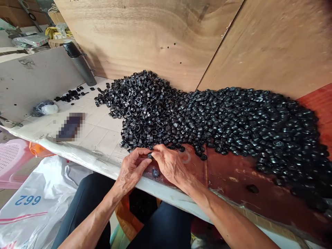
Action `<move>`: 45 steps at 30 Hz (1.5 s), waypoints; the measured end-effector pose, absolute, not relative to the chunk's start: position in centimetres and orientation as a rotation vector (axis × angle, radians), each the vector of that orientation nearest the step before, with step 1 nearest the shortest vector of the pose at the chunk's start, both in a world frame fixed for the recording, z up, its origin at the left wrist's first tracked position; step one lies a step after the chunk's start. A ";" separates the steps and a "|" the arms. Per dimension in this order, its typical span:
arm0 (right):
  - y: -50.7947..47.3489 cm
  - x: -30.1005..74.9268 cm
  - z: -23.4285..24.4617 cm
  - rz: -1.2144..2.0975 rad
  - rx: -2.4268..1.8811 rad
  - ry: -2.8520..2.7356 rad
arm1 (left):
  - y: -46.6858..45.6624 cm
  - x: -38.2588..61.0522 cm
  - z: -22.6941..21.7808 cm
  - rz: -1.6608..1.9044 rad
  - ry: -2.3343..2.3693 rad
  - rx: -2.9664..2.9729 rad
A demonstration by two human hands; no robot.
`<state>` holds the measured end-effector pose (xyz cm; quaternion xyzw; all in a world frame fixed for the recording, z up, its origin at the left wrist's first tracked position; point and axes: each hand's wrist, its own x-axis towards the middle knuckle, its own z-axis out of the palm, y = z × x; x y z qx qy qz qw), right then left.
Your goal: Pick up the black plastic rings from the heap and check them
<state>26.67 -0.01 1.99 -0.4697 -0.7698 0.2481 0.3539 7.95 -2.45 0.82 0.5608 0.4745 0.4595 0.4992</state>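
Black plastic ring (149, 155): a single piece, pinched just above the front edge of the tiled counter (100, 141). Left to right: left hand (131, 169) grip clamped on the ring; right hand (169, 164) grip clamped on its opposite side; a second ring (155, 173) lying just below; a heap of rings (207, 121) beyond, against a plywood panel (129, 34).

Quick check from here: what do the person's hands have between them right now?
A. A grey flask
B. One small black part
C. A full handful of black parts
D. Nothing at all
B. The left hand and right hand meet at the fingertips on a single small black part, just in front of the heap of black parts.
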 end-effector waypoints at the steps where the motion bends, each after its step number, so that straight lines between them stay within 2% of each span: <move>1: -0.1 26.8 2.4 0.690 -1.194 -1.941 | -2.4 8.0 0.7 1.133 1.147 1.318; 13: -0.3 27.0 3.5 0.875 -1.137 -1.905 | -2.5 8.0 1.2 1.192 1.129 1.248; 24: -0.3 26.8 2.9 0.844 -1.106 -1.873 | -2.5 7.9 0.8 1.163 1.096 1.248; 32: -0.3 26.3 3.4 1.340 -1.327 -1.607 | -2.7 7.7 0.9 1.191 1.254 1.908; 39: 0.3 27.7 3.4 1.018 -1.336 -1.874 | -3.6 6.5 1.5 0.926 1.327 2.183; 45: -0.3 28.1 3.9 1.015 -1.184 -2.274 | -3.4 6.2 0.8 0.898 1.256 2.258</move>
